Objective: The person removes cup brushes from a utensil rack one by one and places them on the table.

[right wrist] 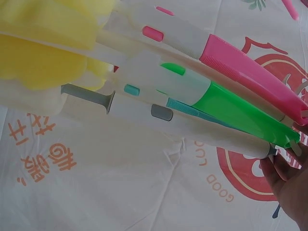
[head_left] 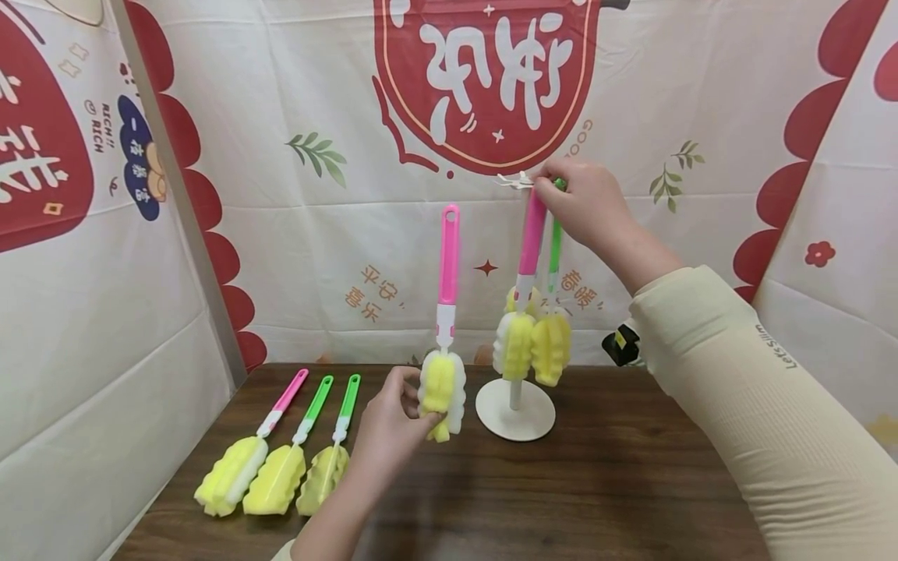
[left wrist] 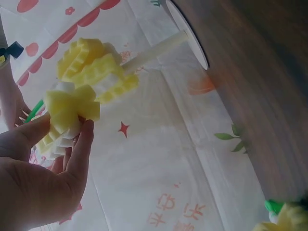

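Observation:
My left hand [head_left: 389,425] grips the yellow-and-white sponge head of a pink-handled sponge brush [head_left: 440,382], its handle pointing up. To the right stands a white stand [head_left: 515,425] with a round base, hung with several sponge brushes. At its top, my right hand [head_left: 585,199] pinches at the handle ends, beside a pink-handled brush [head_left: 531,241] and a green-handled brush [head_left: 551,343]. The right wrist view shows those fingertips at the end of a white-and-grey handle [right wrist: 192,127], close to the green handle [right wrist: 236,110]. Exactly which handle they grip is partly hidden.
On the dark wooden table [head_left: 596,483], a pink-handled brush [head_left: 231,475] and two green-handled brushes, one [head_left: 277,479] beside the other [head_left: 324,475], lie at the left. A printed cloth [head_left: 316,257] hangs behind. A small black object [head_left: 620,344] shows near the right sleeve.

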The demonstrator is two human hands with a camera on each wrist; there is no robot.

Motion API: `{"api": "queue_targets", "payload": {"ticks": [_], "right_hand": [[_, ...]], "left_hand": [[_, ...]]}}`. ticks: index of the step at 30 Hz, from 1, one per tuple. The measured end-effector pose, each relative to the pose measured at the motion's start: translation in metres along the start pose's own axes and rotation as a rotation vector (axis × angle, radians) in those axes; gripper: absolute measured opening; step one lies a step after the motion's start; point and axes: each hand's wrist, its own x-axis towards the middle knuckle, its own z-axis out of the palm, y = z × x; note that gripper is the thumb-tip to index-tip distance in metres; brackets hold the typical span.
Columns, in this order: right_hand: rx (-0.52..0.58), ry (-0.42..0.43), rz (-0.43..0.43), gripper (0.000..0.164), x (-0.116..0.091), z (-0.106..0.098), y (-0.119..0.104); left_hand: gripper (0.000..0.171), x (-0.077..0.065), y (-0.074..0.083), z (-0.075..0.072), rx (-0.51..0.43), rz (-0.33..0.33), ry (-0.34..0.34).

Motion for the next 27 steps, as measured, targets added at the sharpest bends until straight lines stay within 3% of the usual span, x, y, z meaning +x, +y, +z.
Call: {"api": "queue_targets", "payload": {"ticks": [10,18,27], "right_hand": [[0.0,0.01,0.003,0.035,0.0,0.001,-0.001],[0.005,0.018,-0.004,0.037,0.001,0.002,-0.001],[0.007,0.018,-0.002,0.037,0.001,0.002,0.0]], "left_hand": [[0.054,0.0,-0.012,-0.012,-0.06,-0.064,-0.013],[0.053,-0.001,-0.012,-0.028,-0.06,-0.124,-0.026],[0.054,-0.001,-0.006,-0.045,0.041,-0.137,-0.101]]}}
